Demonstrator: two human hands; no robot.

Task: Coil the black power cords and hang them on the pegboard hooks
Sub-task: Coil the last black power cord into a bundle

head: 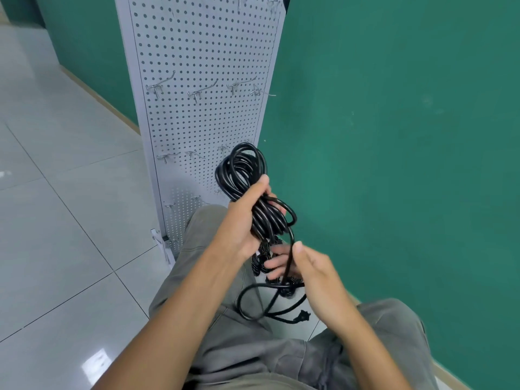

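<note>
The left hand (242,220) clenches the coil (244,175) at its waist, long axis pointing up toward the pegboard (202,52). The loose tail (291,243) hangs just below this grip, and the right hand (306,271) pinches it, nearer for wrapping.

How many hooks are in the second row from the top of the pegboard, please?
4, across the pegboard: far-left hook, left-of-centre hook, right-of-centre hook, right-edge hook. None in this row seems hidden.
</note>
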